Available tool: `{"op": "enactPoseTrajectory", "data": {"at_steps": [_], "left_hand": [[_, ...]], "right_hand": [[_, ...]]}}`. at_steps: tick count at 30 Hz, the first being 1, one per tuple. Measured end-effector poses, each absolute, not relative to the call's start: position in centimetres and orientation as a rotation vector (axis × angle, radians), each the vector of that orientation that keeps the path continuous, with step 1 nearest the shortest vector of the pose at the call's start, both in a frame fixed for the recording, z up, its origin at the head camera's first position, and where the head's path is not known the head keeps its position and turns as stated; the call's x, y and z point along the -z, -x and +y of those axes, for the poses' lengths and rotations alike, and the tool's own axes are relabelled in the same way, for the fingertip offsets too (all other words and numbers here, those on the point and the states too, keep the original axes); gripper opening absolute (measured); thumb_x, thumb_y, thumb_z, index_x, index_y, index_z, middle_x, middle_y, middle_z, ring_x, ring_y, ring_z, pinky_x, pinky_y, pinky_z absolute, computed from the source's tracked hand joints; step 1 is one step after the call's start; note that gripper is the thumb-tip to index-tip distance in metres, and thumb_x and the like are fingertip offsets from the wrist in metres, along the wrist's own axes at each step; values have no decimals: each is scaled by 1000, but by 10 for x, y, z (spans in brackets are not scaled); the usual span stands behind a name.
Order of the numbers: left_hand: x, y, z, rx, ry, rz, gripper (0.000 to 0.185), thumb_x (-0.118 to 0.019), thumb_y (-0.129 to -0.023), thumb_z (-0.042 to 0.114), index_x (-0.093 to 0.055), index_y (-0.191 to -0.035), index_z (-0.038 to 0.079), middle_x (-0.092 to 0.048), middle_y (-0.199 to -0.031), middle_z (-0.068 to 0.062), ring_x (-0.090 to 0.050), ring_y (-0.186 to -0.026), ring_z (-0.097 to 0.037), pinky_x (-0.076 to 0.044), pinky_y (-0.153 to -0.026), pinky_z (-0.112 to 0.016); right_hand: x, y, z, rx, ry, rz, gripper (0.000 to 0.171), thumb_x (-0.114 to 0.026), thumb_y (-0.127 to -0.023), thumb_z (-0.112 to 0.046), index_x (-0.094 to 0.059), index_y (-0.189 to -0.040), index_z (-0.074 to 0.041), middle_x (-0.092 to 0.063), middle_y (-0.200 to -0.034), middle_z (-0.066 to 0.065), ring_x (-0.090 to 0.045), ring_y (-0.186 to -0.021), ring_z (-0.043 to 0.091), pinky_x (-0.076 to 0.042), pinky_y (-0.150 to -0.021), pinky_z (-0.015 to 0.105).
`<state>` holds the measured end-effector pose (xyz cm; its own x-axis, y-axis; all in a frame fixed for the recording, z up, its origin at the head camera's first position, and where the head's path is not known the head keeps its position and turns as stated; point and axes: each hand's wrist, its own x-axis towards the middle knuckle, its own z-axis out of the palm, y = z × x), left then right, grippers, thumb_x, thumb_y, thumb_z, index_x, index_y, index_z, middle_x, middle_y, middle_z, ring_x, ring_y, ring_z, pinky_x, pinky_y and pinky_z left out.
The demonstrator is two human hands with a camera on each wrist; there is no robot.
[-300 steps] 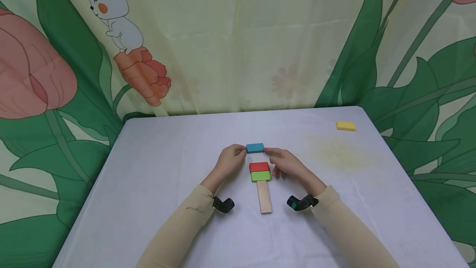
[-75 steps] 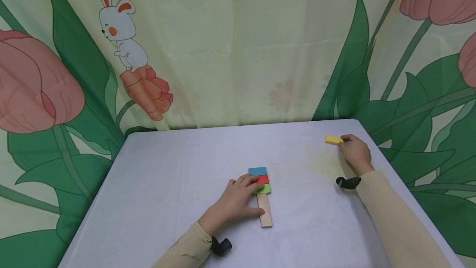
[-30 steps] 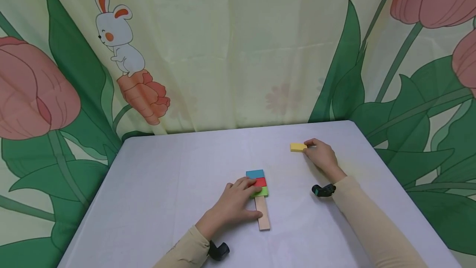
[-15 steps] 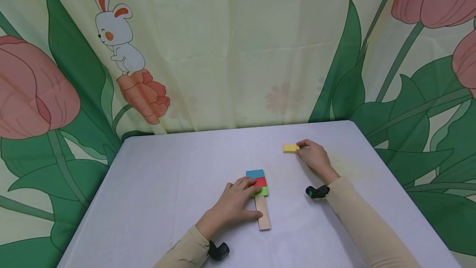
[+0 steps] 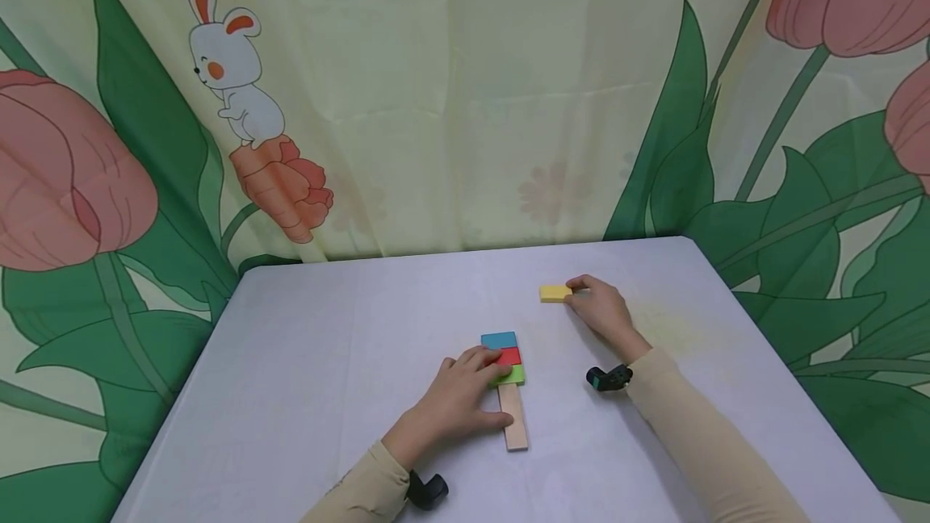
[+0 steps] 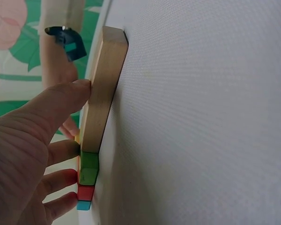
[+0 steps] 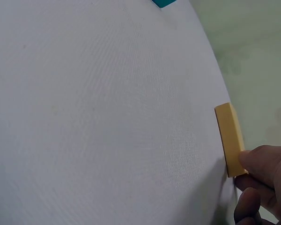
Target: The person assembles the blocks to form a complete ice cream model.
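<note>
Table [image 5: 327,361] under pale cloth. Left hand [image 5: 454,403], fingers spread flat, rests on wooden stick [image 5: 514,422] and green block [image 5: 514,376] mid-table; red [image 5: 512,357], blue [image 5: 499,340] blocks adjoining. Right hand [image 5: 601,311] pinches yellow block [image 5: 555,293] toward far right corner. Tulip-and-rabbit curtain [image 5: 436,103] behind.

Left hand [image 5: 454,398] flat, fingers spread; right hand [image 5: 599,315] fingers pinching

Right wrist view: yellow block [image 7: 230,138] held at one end on the worktop [image 7: 98,117].

The right hand [image 7: 260,185] enters at the lower right corner; its fingers [image 7: 262,161] pinch the near end of the block, which lies on the pale cloth-covered worktop. A blue-green corner [image 7: 164,3] of another object shows at the top edge. A pale green backdrop [image 7: 253,47] lies behind.
</note>
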<state>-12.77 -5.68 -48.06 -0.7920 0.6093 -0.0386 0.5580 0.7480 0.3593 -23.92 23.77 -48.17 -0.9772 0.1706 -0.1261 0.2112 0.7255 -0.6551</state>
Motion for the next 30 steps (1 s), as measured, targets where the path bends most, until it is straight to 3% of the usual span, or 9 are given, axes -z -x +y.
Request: {"op": "enactPoseTrajectory", "data": {"at_steps": [30], "left_hand": [[478,127,-56,-501,-916,2785,70,-76,-85,60,-58,-147,31,-46,-159,4,-36,-150,-20,-40,-107,-50]], "right_hand": [[485,235,208,1129,-239,2881,34,-66,-100,-21,-65,-132,-9,-64,-137,15,-56,-129,36,-46,-109,53]]}}
